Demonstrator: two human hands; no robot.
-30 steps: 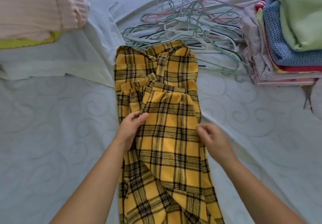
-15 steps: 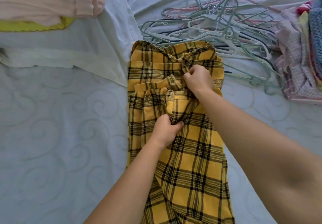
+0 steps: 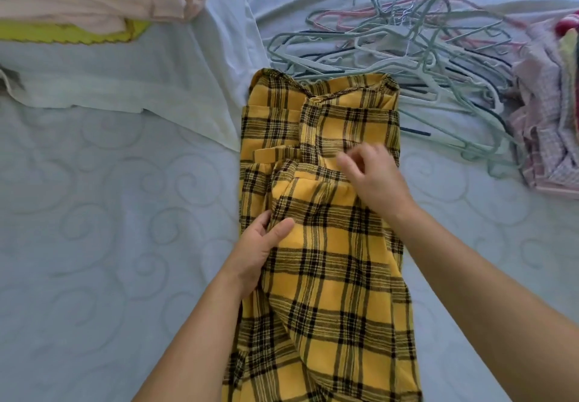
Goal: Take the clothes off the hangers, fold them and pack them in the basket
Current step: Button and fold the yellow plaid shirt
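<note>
Yellow plaid garment (image 3: 326, 276) lies lengthwise on the bed (image 3: 109, 245), partly folded. Left hand (image 3: 260, 248) grips its left fold, thumb on top. Right hand (image 3: 372, 176), fingers loosely curled and blurred, sits over the upper part; can't tell if it pinches cloth. Beyond: hanger pile (image 3: 401, 44), folded stack (image 3: 551, 101) far right.

Both bare forearms are reaching forward from the bottom edge, angling inward toward each other. The left hand (image 3: 261, 249) is lying palm-down with the thumb stretching forward and the fingers tucking under a fold of cloth, pinching it. The right hand (image 3: 374, 179) is sitting farther forward, its back facing up, wrist slightly bent; its fingers are curling loosely downward, blurred, so whether they are gripping anything cannot be told.
</note>
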